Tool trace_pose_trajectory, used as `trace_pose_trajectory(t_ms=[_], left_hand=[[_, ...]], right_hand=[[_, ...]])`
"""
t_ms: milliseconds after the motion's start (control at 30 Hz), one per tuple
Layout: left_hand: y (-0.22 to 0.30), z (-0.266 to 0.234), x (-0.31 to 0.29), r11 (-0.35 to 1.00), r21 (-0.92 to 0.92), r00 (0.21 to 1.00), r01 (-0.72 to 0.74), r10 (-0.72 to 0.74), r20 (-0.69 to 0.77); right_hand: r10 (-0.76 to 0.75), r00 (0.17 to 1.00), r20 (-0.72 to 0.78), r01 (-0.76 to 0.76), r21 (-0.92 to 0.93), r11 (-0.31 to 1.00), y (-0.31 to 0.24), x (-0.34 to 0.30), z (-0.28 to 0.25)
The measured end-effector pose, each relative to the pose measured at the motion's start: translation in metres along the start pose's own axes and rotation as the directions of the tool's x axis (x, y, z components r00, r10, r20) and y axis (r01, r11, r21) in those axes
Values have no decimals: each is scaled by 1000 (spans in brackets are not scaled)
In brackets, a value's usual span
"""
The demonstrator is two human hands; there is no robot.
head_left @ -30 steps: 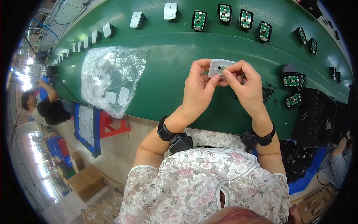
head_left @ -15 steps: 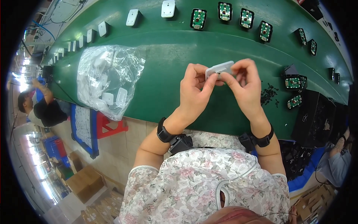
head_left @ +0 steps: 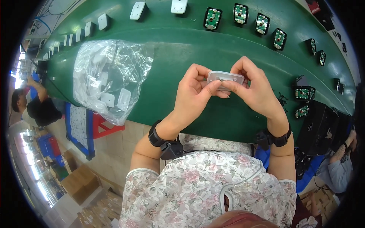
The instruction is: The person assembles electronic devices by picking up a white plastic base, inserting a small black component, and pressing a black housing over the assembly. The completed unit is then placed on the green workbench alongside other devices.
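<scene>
My left hand and my right hand hold a white plastic cover plate between them, over the green table. Fingers curl behind the plate, and both thumbs press on its near face close to the middle. Whatever lies under the thumb tips is hidden. Beside my right wrist, a scatter of small black parts is partly covered by my hand. Left of my hands lies a clear plastic bag with several white covers inside.
Along the far side stand several white-topped units and several black housings with green circuit boards. More housings and a black box sit at right. A red stool is below the table's left edge; a person works beyond.
The cover plate has tilted and turned its near face more toward me, and my right thumb has come onto it beside the left thumb. The view has shifted slightly.
</scene>
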State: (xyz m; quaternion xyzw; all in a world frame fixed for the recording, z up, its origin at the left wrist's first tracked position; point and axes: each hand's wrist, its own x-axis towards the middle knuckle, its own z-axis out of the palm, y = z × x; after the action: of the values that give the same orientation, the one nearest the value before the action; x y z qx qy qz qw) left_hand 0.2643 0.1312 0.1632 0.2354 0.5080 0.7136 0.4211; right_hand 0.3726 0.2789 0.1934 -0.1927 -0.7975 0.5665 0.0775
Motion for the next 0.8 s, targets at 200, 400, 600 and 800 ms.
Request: trace_pose_trajectory(t_ms=[200, 400, 600, 800], left_hand=[[-3, -13, -2, 997, -47, 997, 64, -66, -42], [-16, -23, 6, 996, -37, 994, 80, -82, -70], [-17, -18, 6, 997, -34, 997, 70, -71, -32], [-22, -20, 8, 996, -27, 992, 87, -89, -85]], right_hand=[[-14, 999, 47, 11, 70, 998, 8, 5, 17], [105, 990, 99, -127, 251, 960, 29, 13, 15], [91, 981, 170, -128, 219, 967, 29, 13, 11], [41, 999, -22, -40, 59, 997, 29, 12, 24]])
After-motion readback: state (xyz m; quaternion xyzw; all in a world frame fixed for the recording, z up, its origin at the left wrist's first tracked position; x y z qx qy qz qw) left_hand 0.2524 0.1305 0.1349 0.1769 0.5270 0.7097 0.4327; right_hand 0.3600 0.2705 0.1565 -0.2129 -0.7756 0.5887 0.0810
